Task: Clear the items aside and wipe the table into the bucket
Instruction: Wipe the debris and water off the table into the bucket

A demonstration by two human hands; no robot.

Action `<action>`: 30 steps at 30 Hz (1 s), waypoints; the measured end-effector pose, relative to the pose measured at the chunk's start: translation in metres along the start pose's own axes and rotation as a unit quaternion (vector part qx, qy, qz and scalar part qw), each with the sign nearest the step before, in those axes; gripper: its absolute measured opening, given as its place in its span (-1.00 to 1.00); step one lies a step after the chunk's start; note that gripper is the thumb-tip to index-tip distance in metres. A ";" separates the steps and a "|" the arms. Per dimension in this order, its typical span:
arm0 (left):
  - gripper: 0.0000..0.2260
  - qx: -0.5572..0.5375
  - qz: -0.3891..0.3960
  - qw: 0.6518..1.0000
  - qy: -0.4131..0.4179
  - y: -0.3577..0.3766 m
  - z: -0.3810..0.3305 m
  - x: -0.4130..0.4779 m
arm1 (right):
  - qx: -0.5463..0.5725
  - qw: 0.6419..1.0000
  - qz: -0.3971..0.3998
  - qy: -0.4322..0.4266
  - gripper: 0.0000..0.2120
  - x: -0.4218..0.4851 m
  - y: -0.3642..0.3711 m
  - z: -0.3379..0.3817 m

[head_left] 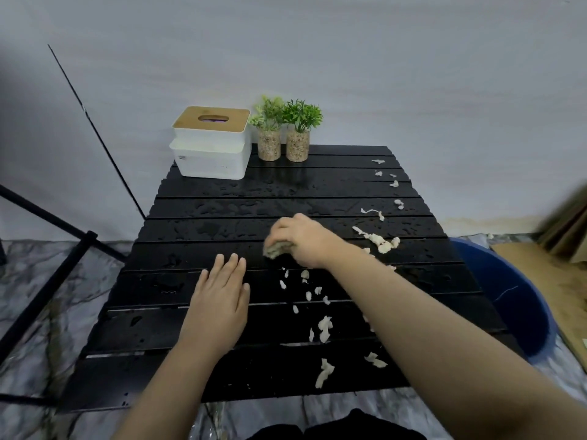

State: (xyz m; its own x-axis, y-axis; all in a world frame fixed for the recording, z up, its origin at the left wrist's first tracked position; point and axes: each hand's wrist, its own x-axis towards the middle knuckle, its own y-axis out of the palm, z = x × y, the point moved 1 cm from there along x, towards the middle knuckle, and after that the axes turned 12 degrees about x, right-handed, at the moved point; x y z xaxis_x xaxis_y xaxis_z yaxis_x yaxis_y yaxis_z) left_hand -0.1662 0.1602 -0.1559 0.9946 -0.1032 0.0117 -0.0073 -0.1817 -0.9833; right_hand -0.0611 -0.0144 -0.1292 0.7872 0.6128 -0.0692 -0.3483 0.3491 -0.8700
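A black slatted table (197,341) is wet, with water drops on its slats. My right hand (301,239) is closed around a pale wad of tissue (277,248) and presses it on the table's middle. My left hand (219,300) lies flat on the table, fingers apart, holding nothing. Several pale wet scraps (324,328) lie scattered along the right half of the table. A blue bucket (511,300) stands on the floor at the table's right edge, partly hidden by my right forearm.
At the far left corner sits a white tissue box with a wooden lid (211,142). Two small potted plants (284,131) stand beside it on the far edge. Black stand legs (63,249) are at left, cardboard (552,274) at right.
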 end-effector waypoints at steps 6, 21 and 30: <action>-0.50 0.014 0.013 1.000 0.005 0.004 0.000 -0.025 | 0.001 0.981 -0.089 0.171 -0.67 -0.084 -0.041 -0.055; -0.54 0.017 0.011 0.999 -0.034 0.005 0.017 -0.031 | -0.083 0.952 -0.270 0.120 -0.67 -0.062 0.087 0.093; -0.54 0.016 0.014 0.999 -0.038 0.004 0.014 -0.031 | -0.018 0.923 -0.283 0.259 -0.58 -0.089 0.012 -0.027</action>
State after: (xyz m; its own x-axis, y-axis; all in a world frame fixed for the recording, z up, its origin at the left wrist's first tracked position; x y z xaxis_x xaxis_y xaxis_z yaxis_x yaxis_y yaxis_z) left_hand -0.1954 0.1767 -0.1632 0.9990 -0.0339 -0.0290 -0.0337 -0.1489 -0.9883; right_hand -0.1216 -0.0846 -0.1467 0.9790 -0.0852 0.1852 0.2033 0.4795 -0.8537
